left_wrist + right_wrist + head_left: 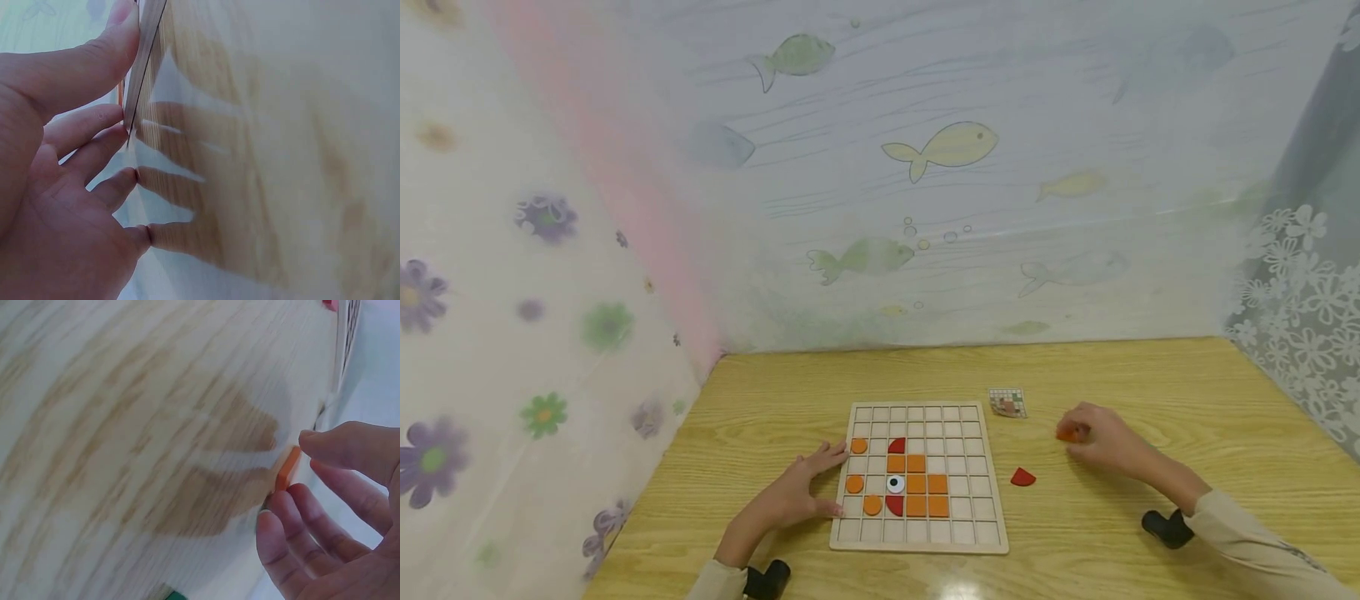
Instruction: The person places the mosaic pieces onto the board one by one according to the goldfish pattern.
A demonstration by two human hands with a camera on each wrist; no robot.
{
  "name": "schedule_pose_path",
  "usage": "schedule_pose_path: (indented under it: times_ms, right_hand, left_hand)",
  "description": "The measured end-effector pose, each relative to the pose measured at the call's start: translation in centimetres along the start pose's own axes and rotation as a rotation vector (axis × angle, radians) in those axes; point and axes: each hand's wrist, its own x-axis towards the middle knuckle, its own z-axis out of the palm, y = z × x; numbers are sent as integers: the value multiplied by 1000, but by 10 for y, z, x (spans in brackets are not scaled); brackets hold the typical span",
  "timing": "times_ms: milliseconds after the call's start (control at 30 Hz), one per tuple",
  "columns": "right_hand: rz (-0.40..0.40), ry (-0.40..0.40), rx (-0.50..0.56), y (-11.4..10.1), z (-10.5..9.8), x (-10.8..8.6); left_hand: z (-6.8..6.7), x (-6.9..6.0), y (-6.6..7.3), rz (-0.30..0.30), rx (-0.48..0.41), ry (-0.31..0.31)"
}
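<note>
A wooden grid board lies on the table with orange squares, orange discs, red quarter-circle pieces and a round eye piece in its cells. My left hand rests at the board's left edge, thumb and fingers spread; in the left wrist view its fingertips touch the board's side and the table. Right of the board, my right hand pinches an orange piece at the tabletop, seen edge-on in the right wrist view; its full outline is hidden.
A loose red quarter-circle piece lies between the board and my right hand. Beyond it is a small picture card. A green piece shows at the bottom of the right wrist view. A fish-patterned curtain stands behind the table.
</note>
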Motion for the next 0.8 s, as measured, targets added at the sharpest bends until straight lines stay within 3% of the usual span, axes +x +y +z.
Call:
schedule_pose_path:
  times_ms: [633,800]
  right_hand:
    - [102,-10,15,4,2,4]
    - [93,-11,29,4,3,7]
  left_hand:
    - [-1,0,1,1,-6,-1]
    - [-1,-1,2,-1,-2,1]
